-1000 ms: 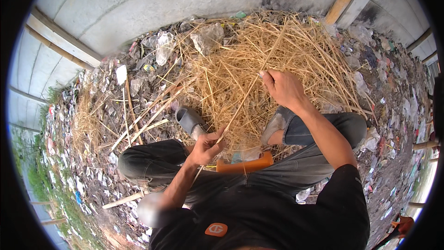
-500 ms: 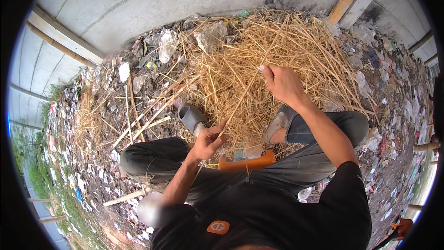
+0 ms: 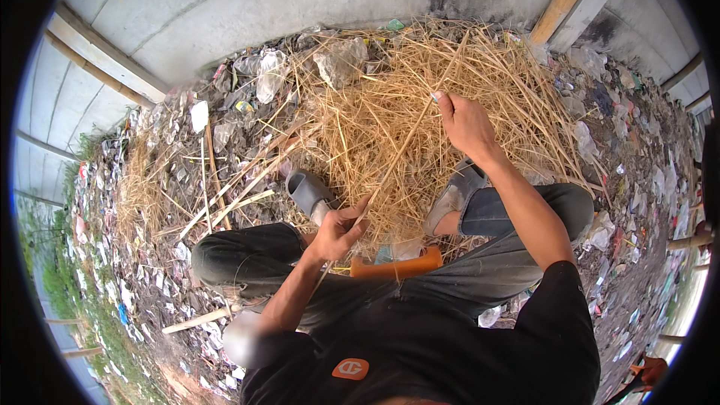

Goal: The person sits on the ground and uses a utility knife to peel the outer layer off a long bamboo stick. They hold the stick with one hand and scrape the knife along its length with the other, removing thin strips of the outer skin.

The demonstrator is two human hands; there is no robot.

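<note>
Straw stalk (image 3: 397, 157) stretched taut between both hands, probably for stripping. Left hand (image 3: 339, 229) pinching its lower end just short of the straw pile (image 3: 390, 105); right hand (image 3: 466, 124) closed on its upper end over the pile. Orange handle (image 3: 396, 266) lying below it, across the lap.

Grey concrete wall (image 3: 247, 7), litter-strewn ground (image 3: 142, 255), daylight, grass strip (image 3: 56, 285) at left.
</note>
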